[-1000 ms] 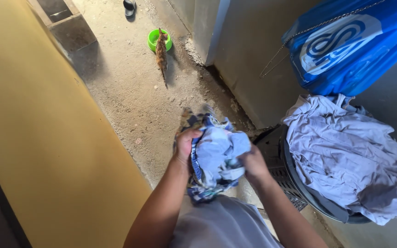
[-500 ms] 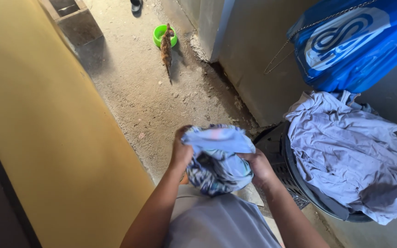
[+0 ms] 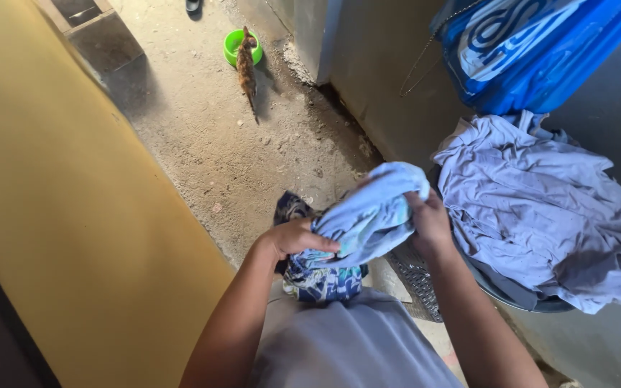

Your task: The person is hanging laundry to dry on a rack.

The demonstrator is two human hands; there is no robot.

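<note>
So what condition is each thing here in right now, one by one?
Left hand: gripping the patterned cloth.
Right hand: gripping the same cloth, raised higher.
Patterned cloth: bunched up, stretched between both hands.
Grey garment: crumpled, draped over the basket.
Laundry basket: mostly covered by the garment.
Cat: standing, head at the bowl.
Green bowl: upright on the floor.
Blue bag: hanging by the wall.

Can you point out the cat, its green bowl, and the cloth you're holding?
Cat [image 3: 245, 66], head view, on its back.
Green bowl [image 3: 231, 49], head view, left rim.
Patterned cloth [image 3: 368, 219], head view, pale bunched middle.
</note>
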